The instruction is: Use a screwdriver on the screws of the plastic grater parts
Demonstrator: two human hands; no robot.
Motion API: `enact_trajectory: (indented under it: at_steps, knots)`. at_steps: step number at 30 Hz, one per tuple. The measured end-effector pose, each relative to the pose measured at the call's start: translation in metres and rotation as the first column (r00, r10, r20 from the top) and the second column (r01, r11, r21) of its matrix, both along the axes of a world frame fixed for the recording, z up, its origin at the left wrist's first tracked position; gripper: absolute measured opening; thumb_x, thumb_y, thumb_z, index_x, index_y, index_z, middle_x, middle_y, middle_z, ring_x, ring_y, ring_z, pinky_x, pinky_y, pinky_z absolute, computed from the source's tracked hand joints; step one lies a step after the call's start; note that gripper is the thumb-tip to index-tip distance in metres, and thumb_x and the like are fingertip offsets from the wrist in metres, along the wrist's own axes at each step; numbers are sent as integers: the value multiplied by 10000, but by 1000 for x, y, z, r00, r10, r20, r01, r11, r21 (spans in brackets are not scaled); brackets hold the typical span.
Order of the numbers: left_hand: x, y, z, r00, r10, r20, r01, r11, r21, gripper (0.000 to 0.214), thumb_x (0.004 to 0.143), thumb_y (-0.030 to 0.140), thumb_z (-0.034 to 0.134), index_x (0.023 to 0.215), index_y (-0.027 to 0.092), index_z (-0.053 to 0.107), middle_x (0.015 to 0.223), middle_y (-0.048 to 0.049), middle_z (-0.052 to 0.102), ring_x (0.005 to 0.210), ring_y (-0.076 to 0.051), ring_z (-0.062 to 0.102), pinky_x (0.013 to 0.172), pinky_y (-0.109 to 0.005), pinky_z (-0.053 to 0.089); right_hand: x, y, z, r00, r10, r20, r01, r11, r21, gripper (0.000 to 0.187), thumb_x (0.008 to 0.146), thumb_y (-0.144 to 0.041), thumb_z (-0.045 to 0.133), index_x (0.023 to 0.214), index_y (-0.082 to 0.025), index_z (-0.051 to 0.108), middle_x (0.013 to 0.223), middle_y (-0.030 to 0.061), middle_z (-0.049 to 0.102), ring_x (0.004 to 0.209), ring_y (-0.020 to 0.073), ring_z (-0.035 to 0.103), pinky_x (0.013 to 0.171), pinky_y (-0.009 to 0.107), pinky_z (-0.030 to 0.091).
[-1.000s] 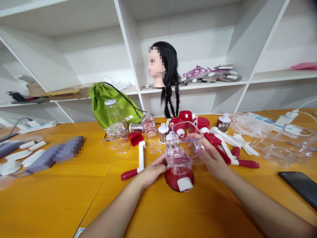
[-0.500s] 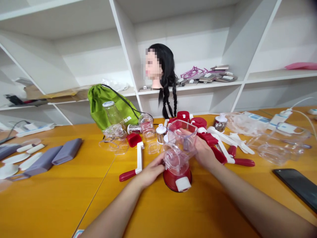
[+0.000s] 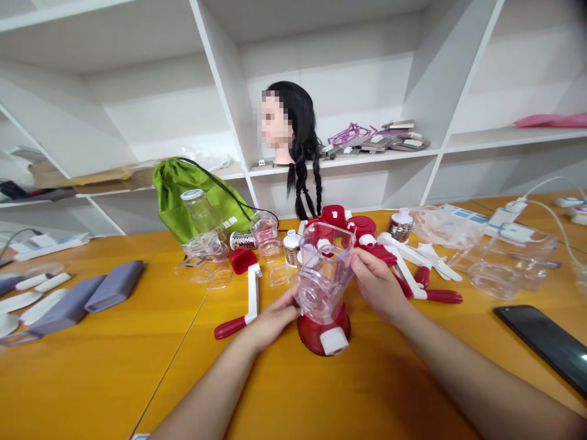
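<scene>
A clear plastic rotary grater housing (image 3: 316,293), with a square hopper on top, stands at the red suction base (image 3: 316,335), which has a white lever (image 3: 334,341) at its front. Whether the two are locked together I cannot tell. My left hand (image 3: 277,315) is closed on the housing's left side near the round opening, its fingertips partly hidden behind the plastic. At the hopper's right edge, my right hand (image 3: 376,282) pinches the wall between thumb and fingers. Left of my left hand lies a white crank handle (image 3: 253,296) with a red grip.
Metal grater drums (image 3: 400,226), red parts (image 3: 361,227) and more crank handles (image 3: 443,296) lie behind and to the right. A green drawstring bag (image 3: 174,189) leans at the back left. A black phone (image 3: 541,342) lies right; grey-purple blocks (image 3: 114,286) lie left.
My right hand has come from behind the hopper to its right edge, now pinching the wall. My left hand stays on the housing's left side. The whole view has shifted slightly.
</scene>
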State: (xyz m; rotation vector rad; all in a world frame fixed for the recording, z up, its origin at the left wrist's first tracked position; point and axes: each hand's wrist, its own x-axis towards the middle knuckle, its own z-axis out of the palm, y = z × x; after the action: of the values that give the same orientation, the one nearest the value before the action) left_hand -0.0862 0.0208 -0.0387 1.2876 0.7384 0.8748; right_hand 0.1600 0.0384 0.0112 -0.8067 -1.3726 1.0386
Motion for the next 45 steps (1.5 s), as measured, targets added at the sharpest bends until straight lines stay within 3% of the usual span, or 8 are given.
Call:
enact_trajectory:
  at_steps: [6,16,21,24,29,34,38,45]
  knots:
    - [3,-4,16,995,-104,7,104,995,-10,634,813,164,626,1432,288,561,1505,-48,573,1397,-303,497,1221,-501,268,15,6,11,981,-108,-161,92,990,-104,355,956,-606,474,906,-261,541,777,19,631,662,209,612,612,334,514]
    - [-2,2,20,999,-46,7,43,975,217,657,858,236,532,1512,262,478,1579,-84,484,1497,-339,356,1244,-537,184,17,11,22,923,-182,-338,154,982,-110,326,869,-548,657,803,-247,549,751,2,571,680,174,540,640,301,487]
    - [9,3,70,990,128,-63,-84,881,466,528,988,391,529,1502,301,447,1522,-112,511,1428,-333,440,1210,-548,277,17,23,46,921,-185,-343,149,980,-128,437,787,-610,749,723,-211,583,653,-26,567,585,124,492,557,248,426]
    - [31,7,109,981,175,-79,-111,852,512,682,951,441,629,1557,330,337,1528,-121,471,1416,-330,450,1204,-542,309,14,32,68,916,-181,-357,151,982,-109,445,748,-604,792,726,-207,591,639,-42,565,568,108,481,547,231,409]
    - [68,28,142,983,175,59,-182,878,443,1023,795,442,825,1579,327,179,1438,-148,554,1278,-336,590,1129,-559,421,8,38,91,921,-233,-313,253,967,21,404,824,-586,742,749,-205,629,649,-41,589,587,106,496,575,222,406]
    - [77,43,137,931,297,214,-353,882,311,912,773,379,853,1512,327,320,1212,-92,696,1076,-271,701,980,-476,549,14,35,97,977,-170,-126,185,976,112,413,917,-600,625,794,-208,673,727,-11,646,656,133,577,645,256,470]
    - [70,44,133,924,269,270,-317,936,153,708,821,408,806,1434,297,469,1226,-91,706,1054,-263,716,934,-447,580,26,34,104,978,-194,-75,201,974,108,369,922,-577,623,975,-225,721,821,11,696,673,140,600,637,266,481]
    - [64,50,139,920,283,269,-289,957,-20,610,824,541,754,1298,213,553,1010,-98,753,757,-244,741,593,-358,615,44,30,116,986,-160,51,149,975,162,307,935,-478,608,1068,-229,726,899,30,704,772,163,618,708,293,480]
